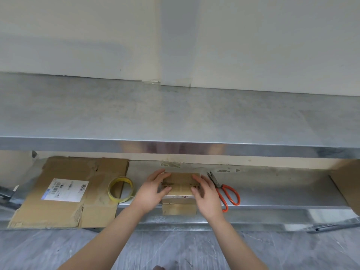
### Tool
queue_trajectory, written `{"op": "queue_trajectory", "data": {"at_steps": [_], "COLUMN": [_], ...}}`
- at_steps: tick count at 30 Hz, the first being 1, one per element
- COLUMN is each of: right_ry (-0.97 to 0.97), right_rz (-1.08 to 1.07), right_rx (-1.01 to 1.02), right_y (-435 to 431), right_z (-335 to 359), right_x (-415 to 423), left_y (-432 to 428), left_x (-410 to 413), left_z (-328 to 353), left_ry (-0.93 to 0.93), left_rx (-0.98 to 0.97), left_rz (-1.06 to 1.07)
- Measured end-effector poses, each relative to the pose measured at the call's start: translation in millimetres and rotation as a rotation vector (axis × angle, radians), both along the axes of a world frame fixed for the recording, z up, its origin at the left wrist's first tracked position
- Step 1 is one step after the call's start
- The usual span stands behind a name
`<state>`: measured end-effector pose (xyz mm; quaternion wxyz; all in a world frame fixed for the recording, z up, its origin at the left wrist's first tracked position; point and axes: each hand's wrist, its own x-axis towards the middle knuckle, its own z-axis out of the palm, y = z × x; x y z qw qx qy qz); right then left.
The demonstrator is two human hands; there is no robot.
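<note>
**Both hands flat on the small box**

From my remote seat I see the left hand (153, 189) and the right hand (206, 193) resting on top of a small cardboard box (180, 185), one at each end. The fingers of both lie nearly straight across the lid, thumbs pressed on it too. Neither hand is wrapped round anything, so I read them as open palms pressing down.

The box sits directly under and between the two hands, on the lower metal shelf (272, 184), its near face showing below the wrists.

Just outside the left hand stands a roll of yellowish tape (120, 190), close to the wrist but not touching it. Further out on that side lies a flattened cardboard sheet (58, 168) with a white shipping label (65, 190).

Just outside the right hand lie orange-handled scissors (226, 189), blades pointing away from me, right beside the knuckles.

Above both hands runs the upper metal shelf (175, 114).
</note>
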<state>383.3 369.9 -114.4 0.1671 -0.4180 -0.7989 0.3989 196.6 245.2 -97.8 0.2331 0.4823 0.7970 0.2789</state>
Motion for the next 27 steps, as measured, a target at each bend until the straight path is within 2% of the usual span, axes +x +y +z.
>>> {"op": "queue_trajectory", "data": {"at_steps": [4,10,18,22,27], "right_ry": [-0.141,-0.323,-0.228,-0.164,-0.217], "right_rz": [0.077,0.15,0.388,0.503,0.487], "right_rx": [0.205,0.42,0.634,0.618,0.424], "right_y": [-10,-9,-45,-94,-134], "right_z": [6,26,60,59,27], "right_x": [2,2,-29,-65,-103], "left_y": [-1,-4,-61,-116,-141], "left_x": [1,7,-18,-42,-73], "left_z": [0,15,37,29,7], "left_ry": [0.286,0.523,0.723,0.732,0.646], "left_rx": [-0.042,-0.099,-0.162,-0.279,-0.379], "left_rz": [-0.126,-0.144,-0.066,-0.037,-0.044]}}
